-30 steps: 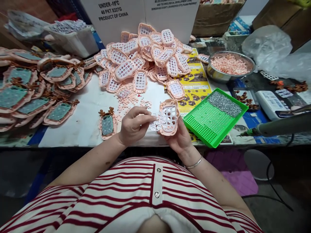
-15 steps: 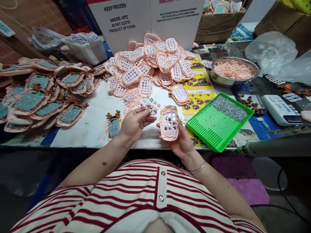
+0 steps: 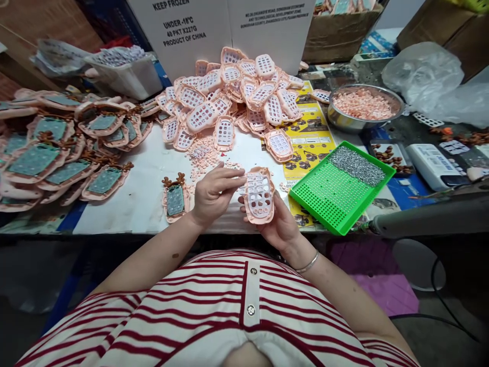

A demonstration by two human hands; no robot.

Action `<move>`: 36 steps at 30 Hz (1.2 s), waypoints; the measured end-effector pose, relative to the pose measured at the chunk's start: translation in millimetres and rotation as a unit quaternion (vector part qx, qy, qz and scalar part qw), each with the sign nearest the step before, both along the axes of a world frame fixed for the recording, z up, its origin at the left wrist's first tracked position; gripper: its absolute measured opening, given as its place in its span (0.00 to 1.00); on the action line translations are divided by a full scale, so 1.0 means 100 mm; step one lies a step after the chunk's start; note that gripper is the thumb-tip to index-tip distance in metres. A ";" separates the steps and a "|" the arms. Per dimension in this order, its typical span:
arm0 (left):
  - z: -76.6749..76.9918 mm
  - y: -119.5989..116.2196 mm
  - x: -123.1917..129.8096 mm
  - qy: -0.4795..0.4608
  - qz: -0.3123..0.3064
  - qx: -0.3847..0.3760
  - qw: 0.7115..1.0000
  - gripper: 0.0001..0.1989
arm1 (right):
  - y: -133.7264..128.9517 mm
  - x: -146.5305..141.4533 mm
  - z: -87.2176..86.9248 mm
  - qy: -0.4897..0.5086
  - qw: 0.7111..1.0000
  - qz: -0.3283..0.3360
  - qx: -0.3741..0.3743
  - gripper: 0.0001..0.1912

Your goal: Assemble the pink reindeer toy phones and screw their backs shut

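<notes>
My right hand [image 3: 280, 224] grips a pink plastic toy-phone shell [image 3: 270, 204], its grid of holes facing up, from below and the right side. At the shell's upper left, my left hand [image 3: 216, 193] has its fingers closed at the edge of a pale keypad sheet [image 3: 255, 182]. The sheet lies over the upper holes, and the lower holes show dark; the fingers partly hide its left side. Left of my left hand, a phone half with a green circuit board [image 3: 175, 200] and brown antlers lies on the table. Small pink pieces [image 3: 206, 153] are scattered beyond my hands.
Many pink shells [image 3: 233, 86] are heaped at the back. Antlered halves with boards [image 3: 38, 158] are piled at left. A green tray [image 3: 324, 191] of small metal screws and a steel bowl [image 3: 346, 122] of pink pieces stand at right. A white carton [image 3: 214, 25] rises behind.
My left hand has brought the keypad sheet rightward from beside the shell onto its upper part. The shell stays in my right hand. The whole view has shifted slightly.
</notes>
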State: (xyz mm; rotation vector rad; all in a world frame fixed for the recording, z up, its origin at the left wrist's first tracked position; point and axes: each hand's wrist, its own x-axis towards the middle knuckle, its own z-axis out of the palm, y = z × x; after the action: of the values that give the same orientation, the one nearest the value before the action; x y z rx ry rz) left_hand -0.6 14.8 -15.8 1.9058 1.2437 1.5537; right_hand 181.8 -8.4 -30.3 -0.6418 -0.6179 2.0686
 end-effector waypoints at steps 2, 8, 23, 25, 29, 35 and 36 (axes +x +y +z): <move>-0.04 0.01 -0.03 0.073 -0.008 0.041 0.996 0.10 | 0.00 0.00 0.00 0.011 1.000 -0.003 0.003 0.25; -0.13 0.06 -0.04 0.167 -0.003 0.163 0.972 0.12 | 0.01 0.00 0.00 0.059 0.998 0.003 0.007 0.24; 0.02 0.02 -0.09 0.357 -0.084 0.126 0.922 0.16 | 0.01 -0.01 -0.08 0.072 0.997 -0.008 -0.010 0.19; 0.07 -0.03 -0.09 0.367 -0.076 0.118 0.920 0.17 | 0.02 -0.01 -0.08 0.064 0.998 -0.012 -0.007 0.19; 0.12 -0.13 -0.31 0.317 0.033 0.117 0.941 0.16 | 0.03 0.01 -0.05 0.048 0.999 0.005 -0.004 0.23; 0.06 -0.33 -0.70 0.313 0.126 0.104 0.936 0.20 | 0.09 -0.07 -0.03 0.030 0.999 0.030 -0.009 0.24; 0.05 -0.36 -0.66 0.336 0.084 0.109 0.932 0.24 | 0.09 -0.11 -0.04 0.026 0.999 0.036 -0.013 0.24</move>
State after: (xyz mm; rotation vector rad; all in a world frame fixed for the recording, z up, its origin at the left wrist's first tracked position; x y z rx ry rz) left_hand -67.0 -21.6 -11.2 2.6774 1.5801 1.1731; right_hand 171.2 0.7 -34.3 -0.5867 -0.5921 2.1574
